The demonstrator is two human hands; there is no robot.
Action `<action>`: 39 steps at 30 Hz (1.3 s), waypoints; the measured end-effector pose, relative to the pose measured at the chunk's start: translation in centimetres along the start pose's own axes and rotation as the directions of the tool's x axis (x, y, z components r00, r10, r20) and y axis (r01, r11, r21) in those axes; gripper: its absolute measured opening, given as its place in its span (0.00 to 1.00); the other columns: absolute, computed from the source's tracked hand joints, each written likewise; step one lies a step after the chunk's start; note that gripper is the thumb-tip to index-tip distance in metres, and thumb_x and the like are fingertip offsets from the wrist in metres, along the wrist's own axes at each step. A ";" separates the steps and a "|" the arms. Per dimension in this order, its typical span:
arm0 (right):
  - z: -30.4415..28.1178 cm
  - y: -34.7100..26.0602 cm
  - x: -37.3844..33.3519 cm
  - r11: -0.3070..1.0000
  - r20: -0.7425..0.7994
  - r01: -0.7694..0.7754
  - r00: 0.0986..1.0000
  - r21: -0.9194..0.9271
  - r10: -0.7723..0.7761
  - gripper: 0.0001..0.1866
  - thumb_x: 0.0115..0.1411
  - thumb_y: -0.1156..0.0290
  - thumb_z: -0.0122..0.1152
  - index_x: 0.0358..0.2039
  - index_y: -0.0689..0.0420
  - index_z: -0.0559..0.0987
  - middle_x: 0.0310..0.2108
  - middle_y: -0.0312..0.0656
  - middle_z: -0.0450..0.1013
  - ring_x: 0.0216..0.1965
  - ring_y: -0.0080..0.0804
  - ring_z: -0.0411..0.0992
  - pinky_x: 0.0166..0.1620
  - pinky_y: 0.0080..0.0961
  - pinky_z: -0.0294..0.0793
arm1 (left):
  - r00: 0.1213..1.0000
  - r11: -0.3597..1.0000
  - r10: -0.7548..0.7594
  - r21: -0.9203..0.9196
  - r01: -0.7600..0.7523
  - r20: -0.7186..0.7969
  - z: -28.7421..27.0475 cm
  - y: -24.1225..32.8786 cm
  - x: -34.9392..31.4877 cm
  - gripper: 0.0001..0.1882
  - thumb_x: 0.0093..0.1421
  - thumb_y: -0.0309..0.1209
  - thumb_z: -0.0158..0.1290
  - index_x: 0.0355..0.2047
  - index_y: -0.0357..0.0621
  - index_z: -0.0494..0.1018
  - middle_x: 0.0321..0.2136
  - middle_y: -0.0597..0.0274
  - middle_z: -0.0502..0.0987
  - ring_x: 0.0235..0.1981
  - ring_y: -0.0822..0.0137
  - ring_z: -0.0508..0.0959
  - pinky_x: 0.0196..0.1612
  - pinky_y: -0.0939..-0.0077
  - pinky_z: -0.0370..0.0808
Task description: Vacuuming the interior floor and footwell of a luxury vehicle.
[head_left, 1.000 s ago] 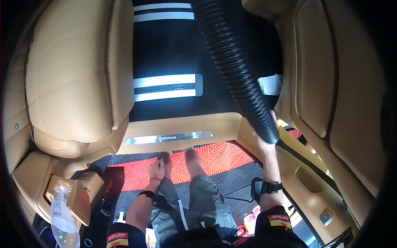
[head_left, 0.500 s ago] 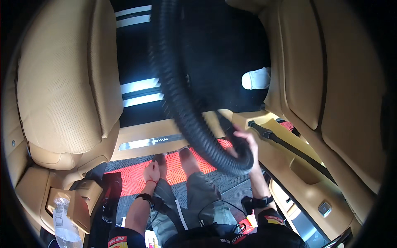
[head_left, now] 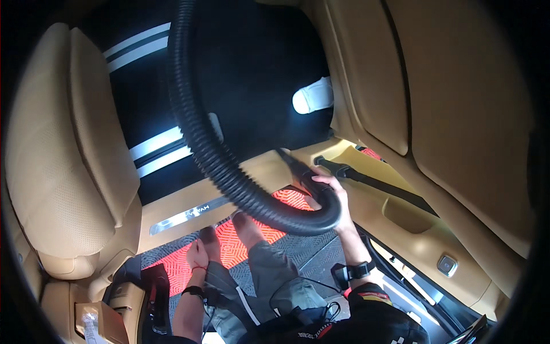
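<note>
In the lower right, my right hand is wrapped round the end of a black vacuum cleaner hose. Its thick ribbed tube loops up to the top edge and covers part of the door sill. A dark tapered nozzle juts out past my fingers, toward the beige sill trim at the car's door opening. My left hand hangs in front of my leg, its fingers curled in, with nothing seen in them; it is apart from the hose.
Beige seats stand left and right of the dark carpet. A white shoe shows beside the right seat. Below the sill lies a red and grey floor mat. A black seat belt runs along the right trim. A bottle sits lower left.
The view has turned, so the seats and carpet sit farther left. The hose has swung left and blurs less. My right hand still grips it; my left hand stays low and curled.
</note>
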State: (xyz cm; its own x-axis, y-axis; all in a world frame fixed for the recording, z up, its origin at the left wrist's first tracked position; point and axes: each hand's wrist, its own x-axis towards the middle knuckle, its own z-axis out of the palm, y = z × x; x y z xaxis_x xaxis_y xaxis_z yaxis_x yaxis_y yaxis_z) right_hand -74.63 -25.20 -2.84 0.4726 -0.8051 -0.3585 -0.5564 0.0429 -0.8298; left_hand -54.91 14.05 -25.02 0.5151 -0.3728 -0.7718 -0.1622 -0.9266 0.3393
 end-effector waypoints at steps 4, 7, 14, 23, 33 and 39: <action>-1.5 1.4 1.3 0.971 -0.195 0.146 0.964 -0.190 -0.183 0.26 0.52 0.80 0.69 0.51 0.56 0.71 0.60 0.57 0.67 0.56 0.43 0.72 0.57 0.34 0.71 | 0.999 1.000 0.015 -0.013 -0.015 0.034 0.2 1.6 0.1 0.25 0.68 0.49 0.41 0.37 0.39 0.77 0.32 0.40 0.79 0.37 0.39 0.79 0.39 0.50 0.74; 0.0 1.7 2.0 0.982 -0.193 0.047 0.978 -0.184 -0.083 0.25 0.52 0.78 0.69 0.50 0.56 0.71 0.61 0.59 0.65 0.58 0.47 0.71 0.57 0.35 0.70 | 0.994 0.996 0.083 -0.020 -0.085 -0.073 0.0 0.3 0.1 0.25 0.68 0.49 0.41 0.34 0.39 0.76 0.30 0.40 0.79 0.35 0.39 0.78 0.38 0.49 0.73; -2.4 -0.8 0.7 0.952 -0.215 0.017 0.973 -0.305 -0.087 0.25 0.51 0.79 0.68 0.50 0.58 0.73 0.59 0.57 0.68 0.55 0.44 0.73 0.56 0.33 0.72 | 1.000 1.000 0.021 0.019 -0.021 0.005 -0.4 1.5 0.1 0.24 0.68 0.49 0.42 0.33 0.40 0.76 0.28 0.41 0.78 0.33 0.40 0.78 0.35 0.48 0.72; -0.9 0.7 6.8 0.921 -0.379 0.021 0.908 -0.390 -0.181 0.26 0.49 0.81 0.66 0.50 0.57 0.73 0.59 0.57 0.68 0.58 0.50 0.70 0.59 0.35 0.68 | 0.999 0.999 0.039 -0.008 -0.040 -0.026 -0.6 1.2 0.6 0.25 0.68 0.49 0.41 0.33 0.38 0.75 0.28 0.40 0.78 0.33 0.39 0.78 0.35 0.48 0.72; -0.5 -4.7 12.1 0.817 -0.236 0.183 0.903 -0.547 -0.360 0.22 0.55 0.76 0.66 0.50 0.57 0.74 0.61 0.56 0.65 0.57 0.47 0.71 0.57 0.34 0.69 | 0.997 0.998 0.065 0.011 -0.065 -0.044 -0.5 -0.5 0.8 0.26 0.68 0.50 0.41 0.32 0.38 0.75 0.28 0.38 0.77 0.33 0.39 0.78 0.36 0.47 0.71; -0.2 -1.9 7.0 0.875 -0.284 0.004 0.945 -0.484 -0.162 0.25 0.50 0.82 0.64 0.50 0.57 0.72 0.60 0.61 0.66 0.61 0.60 0.66 0.60 0.41 0.68 | 0.999 0.999 0.037 -0.039 -0.038 -0.026 -0.6 0.7 0.8 0.25 0.68 0.49 0.42 0.30 0.38 0.74 0.26 0.40 0.76 0.32 0.40 0.77 0.35 0.49 0.71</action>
State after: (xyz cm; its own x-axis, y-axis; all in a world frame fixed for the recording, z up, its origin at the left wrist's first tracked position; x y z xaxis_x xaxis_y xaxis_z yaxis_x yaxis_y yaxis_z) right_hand -70.35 -31.04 -3.73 0.3427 -0.9357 -0.0834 -0.8159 -0.2524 -0.5202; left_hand -54.09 13.16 -25.04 0.5309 -0.4052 -0.7443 -0.1486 -0.9092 0.3889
